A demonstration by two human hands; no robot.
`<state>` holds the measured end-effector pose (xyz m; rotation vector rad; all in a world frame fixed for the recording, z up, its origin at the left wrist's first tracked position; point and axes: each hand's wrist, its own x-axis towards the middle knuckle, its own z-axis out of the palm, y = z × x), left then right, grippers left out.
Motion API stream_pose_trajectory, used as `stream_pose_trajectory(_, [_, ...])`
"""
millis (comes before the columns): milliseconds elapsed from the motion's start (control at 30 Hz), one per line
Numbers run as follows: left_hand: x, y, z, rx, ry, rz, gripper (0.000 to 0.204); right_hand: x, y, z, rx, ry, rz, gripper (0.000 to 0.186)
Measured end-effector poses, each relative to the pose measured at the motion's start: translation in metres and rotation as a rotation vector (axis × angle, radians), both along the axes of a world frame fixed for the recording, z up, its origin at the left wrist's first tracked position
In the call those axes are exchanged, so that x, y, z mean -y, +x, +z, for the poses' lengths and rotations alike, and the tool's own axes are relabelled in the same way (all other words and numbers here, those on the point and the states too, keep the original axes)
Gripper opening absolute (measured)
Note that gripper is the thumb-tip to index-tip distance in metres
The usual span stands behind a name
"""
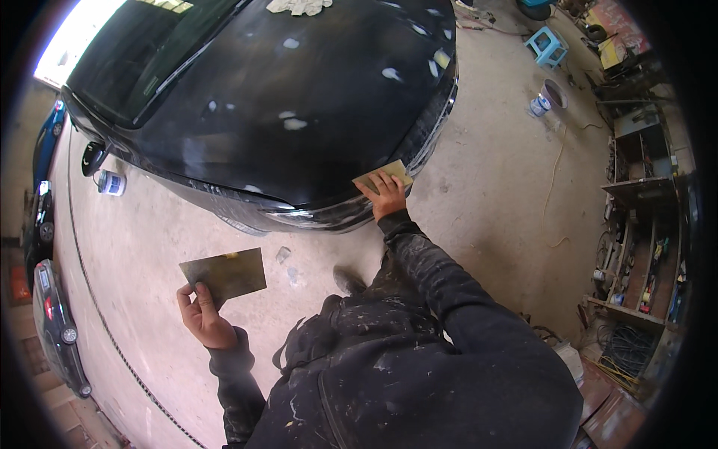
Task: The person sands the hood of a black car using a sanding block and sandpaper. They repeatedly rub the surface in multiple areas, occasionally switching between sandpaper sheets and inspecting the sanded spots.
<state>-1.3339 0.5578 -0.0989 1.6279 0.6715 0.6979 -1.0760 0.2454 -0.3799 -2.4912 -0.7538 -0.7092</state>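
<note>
My left hand (207, 322) pinches a flat, rectangular putty board (238, 278) by its lower left corner, thumb on top. A small yellowish dab (232, 255) sits near the board's upper edge. My right hand (389, 199) presses a thin, brownish-yellow spreader (400, 173) with its fingers laid across it. The spreader lies at the front corner of the dark car hood (247, 157), just above the headlight (321, 218). Several pale filler patches (295, 123) dot the hood. What lies under the spreader is hidden.
A crumpled cloth (299, 7) rests on the hood. Paint buckets stand by the mirror (112, 184) and on the right floor (539, 105), near a blue stool (547, 47). Cluttered shelves (639, 183) line the right side. Parked cars (56, 322) stand at left. A cable (555, 176) crosses the floor.
</note>
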Motion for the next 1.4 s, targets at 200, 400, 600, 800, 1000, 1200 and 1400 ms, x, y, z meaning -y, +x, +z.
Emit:
stream_pose_trajectory(200, [0.006, 0.009, 0.001, -0.016, -0.010, -0.035, 0.021, -0.001, -0.006, -0.003, -0.034, 0.015, -0.013, 0.056])
stream_pose_trajectory(400, [0.012, 0.014, 0.004, -0.019, -0.025, -0.068, 0.020, 0.009, -0.022, 0.006, -0.078, -0.013, 0.017, 0.056])
stream_pose_trajectory(600, [0.014, 0.017, 0.000, -0.001, -0.043, -0.063, 0.018, 0.003, -0.012, 0.017, -0.038, 0.001, -0.003, 0.055])
stream_pose_trajectory(800, [0.014, 0.017, -0.002, -0.013, -0.045, -0.081, 0.018, -0.007, 0.000, 0.009, -0.031, -0.001, 0.007, 0.057])
stream_pose_trajectory(1000, [0.014, 0.015, -0.005, -0.015, -0.065, -0.067, 0.017, -0.001, -0.017, 0.002, -0.049, -0.011, 0.014, 0.057])
stream_pose_trajectory(1200, [0.015, 0.016, -0.002, -0.029, -0.071, -0.069, 0.016, -0.001, -0.022, 0.009, -0.042, 0.003, 0.025, 0.058])
stream_pose_trajectory(1400, [0.022, 0.022, -0.005, -0.007, -0.031, -0.041, 0.021, -0.020, -0.008, 0.011, -0.003, -0.012, 0.005, 0.057])
